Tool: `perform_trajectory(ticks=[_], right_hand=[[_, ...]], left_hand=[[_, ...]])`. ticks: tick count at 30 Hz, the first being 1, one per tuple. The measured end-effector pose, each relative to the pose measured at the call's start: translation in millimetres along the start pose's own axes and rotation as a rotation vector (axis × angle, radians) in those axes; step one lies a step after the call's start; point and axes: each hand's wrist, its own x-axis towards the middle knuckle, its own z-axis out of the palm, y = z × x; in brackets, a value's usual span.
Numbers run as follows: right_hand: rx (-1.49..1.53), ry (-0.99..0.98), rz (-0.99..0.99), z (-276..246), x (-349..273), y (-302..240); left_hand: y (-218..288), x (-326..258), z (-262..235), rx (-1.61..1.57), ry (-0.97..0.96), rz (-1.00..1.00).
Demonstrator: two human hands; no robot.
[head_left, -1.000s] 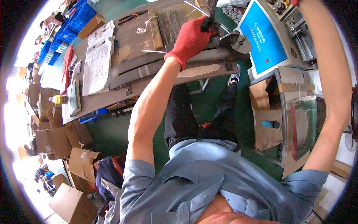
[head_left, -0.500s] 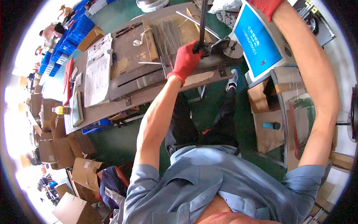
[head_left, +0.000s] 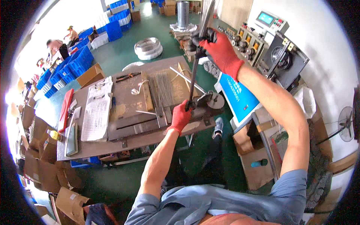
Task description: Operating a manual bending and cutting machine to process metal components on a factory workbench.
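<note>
My left hand [head_left: 180, 117], in a red glove, presses on the right end of a metal workbench [head_left: 123, 144] beside a bending tool with a round disc [head_left: 215, 101]. My right hand [head_left: 219, 50], also gloved red, is raised and grips the top of a long upright lever bar [head_left: 194, 73] that runs down to the tool. A bundle of thin metal rods [head_left: 162, 89] lies on the bench just left of the tool. One loose rod [head_left: 186, 79] lies slanted beside the bundle.
Papers [head_left: 96, 108], a red tool [head_left: 65, 110] and pliers [head_left: 125, 77] lie on the bench's left part. A blue panel [head_left: 240, 98] and grey machines [head_left: 279, 56] stand at right, cardboard boxes [head_left: 258, 161] below. Wire coils [head_left: 148, 47], blue crates [head_left: 77, 62] and other people [head_left: 56, 45] are behind.
The view has tilted up. My right hand has lifted the lever bar to upright, and my left hand has stayed at the tool on the bench's right end.
</note>
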Motion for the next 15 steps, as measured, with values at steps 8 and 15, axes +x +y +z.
perform_trajectory(ticks=[8, 15], right_hand=[[-0.119, 0.049, 0.002, 6, -5, -7], [0.021, 0.026, 0.072, 7, -4, 8]], left_hand=[[12, 7, -9, -0.068, -0.041, 0.023], [13, 18, -6, 0.027, 0.0, 0.014]])
